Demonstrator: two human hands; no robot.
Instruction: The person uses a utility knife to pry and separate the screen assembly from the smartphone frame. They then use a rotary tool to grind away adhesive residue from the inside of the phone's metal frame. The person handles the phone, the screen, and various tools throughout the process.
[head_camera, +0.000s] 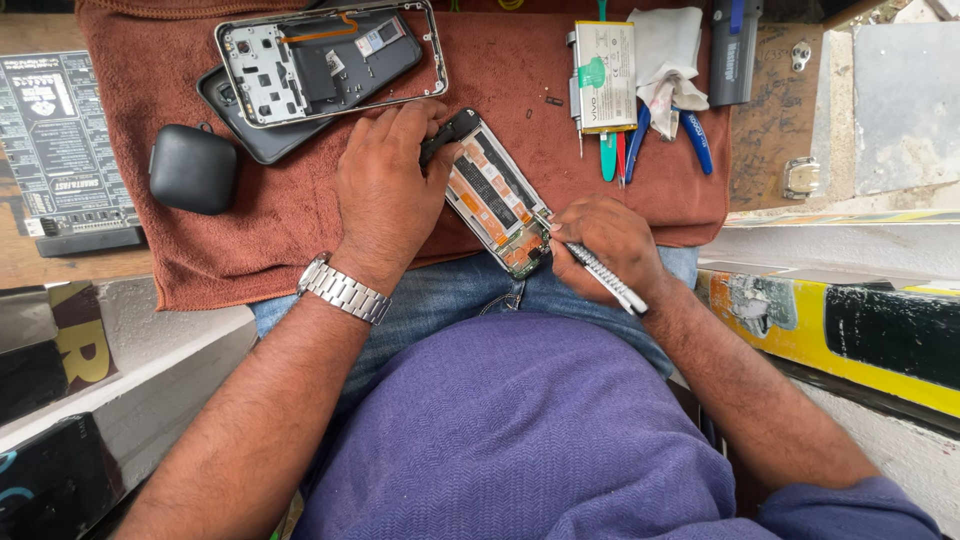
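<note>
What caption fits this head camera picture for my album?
Left hand steadies an opened phone on a brown towel while the right hand works a metal tool into it.

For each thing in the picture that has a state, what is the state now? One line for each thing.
Opened phone: back off, boards bare, held by left hand.
Screwdriver: gripped in right hand, tip on the phone's lower end.
Second phone: cover off, lying flat on the brown towel.
Black pouch: closed.
Pliers: lying untouched.

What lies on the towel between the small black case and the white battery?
In the head view, between the small black case and the white battery lies an opened phone frame stacked on its dark back cover.
</note>
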